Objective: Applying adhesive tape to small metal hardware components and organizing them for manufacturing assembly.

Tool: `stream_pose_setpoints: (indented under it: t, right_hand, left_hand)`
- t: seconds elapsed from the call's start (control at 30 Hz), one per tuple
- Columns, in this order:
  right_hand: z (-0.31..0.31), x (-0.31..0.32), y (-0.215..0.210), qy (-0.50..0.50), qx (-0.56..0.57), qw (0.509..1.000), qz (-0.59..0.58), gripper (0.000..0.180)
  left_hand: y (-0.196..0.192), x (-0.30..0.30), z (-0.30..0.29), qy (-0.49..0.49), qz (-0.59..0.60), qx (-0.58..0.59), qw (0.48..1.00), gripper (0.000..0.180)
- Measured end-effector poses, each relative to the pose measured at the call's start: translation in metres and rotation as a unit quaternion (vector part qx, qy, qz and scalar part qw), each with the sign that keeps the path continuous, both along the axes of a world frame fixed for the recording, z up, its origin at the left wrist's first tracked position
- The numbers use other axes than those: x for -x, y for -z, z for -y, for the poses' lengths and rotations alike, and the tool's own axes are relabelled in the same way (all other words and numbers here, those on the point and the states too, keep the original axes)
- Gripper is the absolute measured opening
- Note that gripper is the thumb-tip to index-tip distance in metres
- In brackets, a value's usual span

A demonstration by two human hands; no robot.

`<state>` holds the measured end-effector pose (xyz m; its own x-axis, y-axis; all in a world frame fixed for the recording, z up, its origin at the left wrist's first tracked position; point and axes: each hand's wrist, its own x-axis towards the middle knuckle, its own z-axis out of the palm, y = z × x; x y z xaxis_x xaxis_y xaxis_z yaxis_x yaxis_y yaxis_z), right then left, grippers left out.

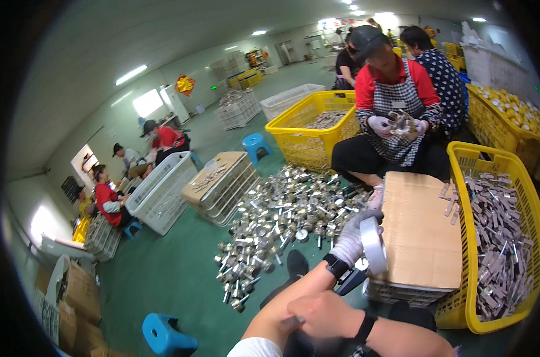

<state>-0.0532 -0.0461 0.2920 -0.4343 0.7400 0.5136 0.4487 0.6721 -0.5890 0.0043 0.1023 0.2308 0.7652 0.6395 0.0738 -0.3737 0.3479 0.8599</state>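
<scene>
My left hand [358, 233], in a grey-white knit glove, reaches forward from the lower edge with a black watch at its wrist. Its fingers are closed on a pale silver-white roll of tape [373, 245], beside a cardboard-topped crate [421, 229]. My right hand [325, 314] is bare and somewhat blurred, with a black band at the wrist. It crosses over my left forearm, fingers curled against the skin, and a small greyish piece [292, 322] shows at the fingertips; its kind is unclear. Loose metal parts with round heads and stems [282, 217] lie heaped on the floor ahead.
A co-worker [395, 101] in red sits opposite, gloved hands holding metal parts. Yellow baskets with metal pieces stand at the right [454, 238] and far side [282, 134]. Blue stools [163, 333], a white crate [160, 193] and a cardboard-covered crate [213, 178] stand to the left.
</scene>
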Motion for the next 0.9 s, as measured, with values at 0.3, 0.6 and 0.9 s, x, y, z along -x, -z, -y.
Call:
stream_pose_setpoints:
  t: [0.3, 0.6, 0.9]
  right_hand:
    - [0.0, -0.006, -0.011, 0.033, 0.074, 0.994, 0.076, 0.01]
    - [-0.009, -0.015, -0.021, 0.035, 0.12, 0.991, 0.04, 0.016]
    - [0.023, -0.019, -0.028, 0.05, 0.093, 0.994, 0.03, 0.021]
  left_hand:
    - [0.041, -0.041, -0.031, 0.035, 0.129, 0.24, 0.962, 0.018]
    - [0.035, -0.039, 0.009, -0.009, -0.068, -0.079, 0.995, 0.033]
    - [0.028, -0.028, -0.001, 0.065, 0.025, 0.085, 0.994, 0.025]
